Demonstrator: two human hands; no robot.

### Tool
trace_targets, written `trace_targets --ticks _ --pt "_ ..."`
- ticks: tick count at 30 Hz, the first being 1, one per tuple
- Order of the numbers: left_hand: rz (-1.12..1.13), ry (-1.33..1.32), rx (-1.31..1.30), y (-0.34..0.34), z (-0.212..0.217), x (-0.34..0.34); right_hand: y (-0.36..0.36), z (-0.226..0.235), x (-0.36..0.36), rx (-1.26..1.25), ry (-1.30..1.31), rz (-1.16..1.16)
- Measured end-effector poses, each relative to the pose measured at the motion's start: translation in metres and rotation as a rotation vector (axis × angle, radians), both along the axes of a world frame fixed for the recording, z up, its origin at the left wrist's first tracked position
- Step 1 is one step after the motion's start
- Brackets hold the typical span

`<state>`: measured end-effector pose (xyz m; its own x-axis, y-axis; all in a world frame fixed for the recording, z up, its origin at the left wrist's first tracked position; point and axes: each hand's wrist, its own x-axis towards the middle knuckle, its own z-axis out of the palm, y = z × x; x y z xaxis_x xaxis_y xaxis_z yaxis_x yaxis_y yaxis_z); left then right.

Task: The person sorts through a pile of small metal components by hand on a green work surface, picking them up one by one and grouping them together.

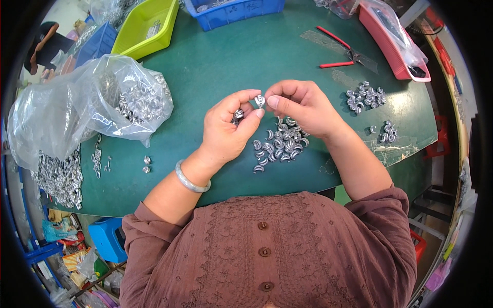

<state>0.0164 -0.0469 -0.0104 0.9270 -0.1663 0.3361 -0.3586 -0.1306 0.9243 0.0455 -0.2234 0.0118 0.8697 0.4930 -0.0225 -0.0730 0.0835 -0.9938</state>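
Between the thumb and index finger of my left hand (228,123) is a small silver metal piece (260,101), rounded with dark pattern marks. Another dark silver piece (238,116) sits inside the same hand, against the curled fingers. Just right of the raised piece, my right hand (303,108) is closed in a pinch; whatever its fingertips hold, if anything, is too small to make out. Below both hands lies a loose pile of crescent-shaped silver metal pieces (280,143) on the green table (215,56).
Smaller groups of metal pieces (365,97) (389,132) lie to the right. Red-handled pliers (336,64) rest near a pink basket (390,46). At left are a clear plastic bag (56,113) and a metal heap (59,177). Green (146,28) and blue (233,15) trays stand behind.
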Motion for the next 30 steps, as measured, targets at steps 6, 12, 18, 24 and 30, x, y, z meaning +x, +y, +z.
trace_targets --ticks 6,12,18,24,30 --pt "-0.016 -0.105 0.021 0.000 -0.003 0.001 0.001 0.005 -0.002 0.036 0.115 0.021" --pt "0.003 -0.256 0.107 0.001 -0.003 0.004 -0.002 0.001 0.000 0.098 0.127 0.041" --pt "-0.045 0.044 -0.083 0.000 0.001 -0.001 0.000 0.003 -0.002 0.075 -0.025 -0.007" --pt "-0.069 0.234 -0.093 0.003 0.006 0.000 0.001 -0.003 -0.001 -0.131 -0.444 -0.086" --pt "-0.084 0.303 -0.197 0.002 0.005 -0.001 0.003 -0.002 0.001 -0.210 -0.771 -0.093"
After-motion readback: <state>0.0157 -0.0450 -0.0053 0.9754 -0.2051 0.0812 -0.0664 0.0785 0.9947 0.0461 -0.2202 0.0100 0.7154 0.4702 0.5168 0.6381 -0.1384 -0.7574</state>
